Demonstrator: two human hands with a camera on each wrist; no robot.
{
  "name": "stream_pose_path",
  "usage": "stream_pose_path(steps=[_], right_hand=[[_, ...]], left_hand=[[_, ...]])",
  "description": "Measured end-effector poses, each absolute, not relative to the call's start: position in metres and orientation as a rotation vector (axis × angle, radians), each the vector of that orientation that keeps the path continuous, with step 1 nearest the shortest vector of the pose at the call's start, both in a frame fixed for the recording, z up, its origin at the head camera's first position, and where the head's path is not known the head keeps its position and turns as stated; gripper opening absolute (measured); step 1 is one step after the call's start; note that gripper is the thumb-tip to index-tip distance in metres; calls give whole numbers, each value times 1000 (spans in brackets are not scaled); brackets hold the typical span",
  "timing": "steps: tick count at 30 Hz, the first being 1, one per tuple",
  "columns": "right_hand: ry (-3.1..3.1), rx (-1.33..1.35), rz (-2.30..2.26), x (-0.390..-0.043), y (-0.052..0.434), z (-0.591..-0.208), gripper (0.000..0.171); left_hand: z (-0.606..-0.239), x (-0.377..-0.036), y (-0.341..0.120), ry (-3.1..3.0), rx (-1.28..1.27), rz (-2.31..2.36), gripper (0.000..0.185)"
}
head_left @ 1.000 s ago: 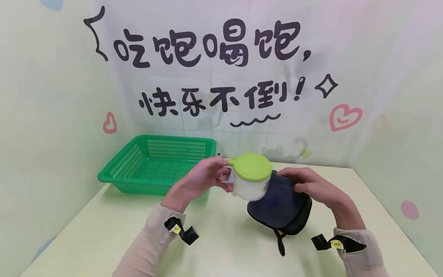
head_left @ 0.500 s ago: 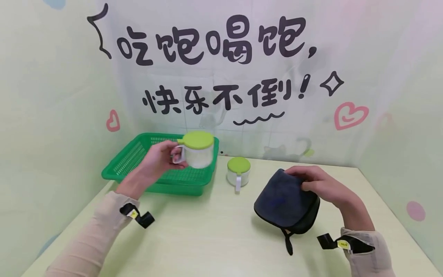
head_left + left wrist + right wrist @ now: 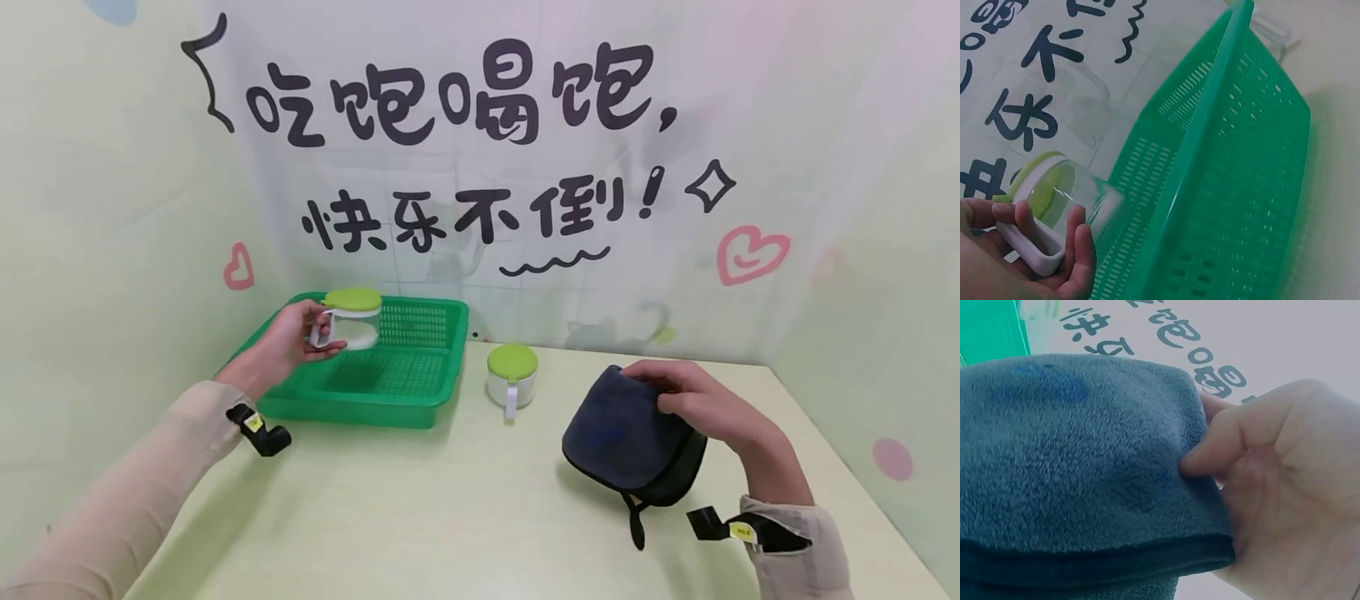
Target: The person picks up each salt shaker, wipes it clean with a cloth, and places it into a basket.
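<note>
My left hand (image 3: 296, 333) grips the white handle of a clear jar (image 3: 356, 327) with a light green lid. In the head view the jar hangs upright over the green basket (image 3: 457, 367); the left wrist view shows the hand (image 3: 1041, 256) curled round the handle, with the jar (image 3: 1075, 194) inside the near rim. On the right, my right hand (image 3: 701, 400) pinches the top edge of a folded dark blue-grey cloth (image 3: 626, 433) with black trim. Its thumb presses the fuzzy face of the cloth (image 3: 1085, 462) in the right wrist view.
A second jar with a green lid (image 3: 512, 375) stands on the table (image 3: 450, 508) right of the basket, its handle facing me. A black loop dangles under the cloth. Behind is a white curtain with black lettering (image 3: 465, 150).
My left hand has carried the jar leftward from in front of the cloth to above the basket, which brings the second jar into sight. My right hand and the cloth shifted slightly right.
</note>
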State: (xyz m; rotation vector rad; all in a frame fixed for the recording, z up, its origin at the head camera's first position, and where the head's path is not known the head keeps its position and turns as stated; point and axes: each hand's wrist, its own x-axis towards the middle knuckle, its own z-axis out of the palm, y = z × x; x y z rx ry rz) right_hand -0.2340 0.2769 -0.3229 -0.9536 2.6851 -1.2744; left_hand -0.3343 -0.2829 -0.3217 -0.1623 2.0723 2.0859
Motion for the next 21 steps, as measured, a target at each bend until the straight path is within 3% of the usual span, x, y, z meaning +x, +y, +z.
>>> stream_pose_path(steps=[8, 21], right_hand=[[2765, -914, -1179, -237, 283, -321, 52], [2757, -916, -1190, -238, 285, -322, 53]], left_hand=[[-333, -351, -292, 2132, -340, 2000, 18], [-359, -369, -295, 2172, -391, 1911, 25]])
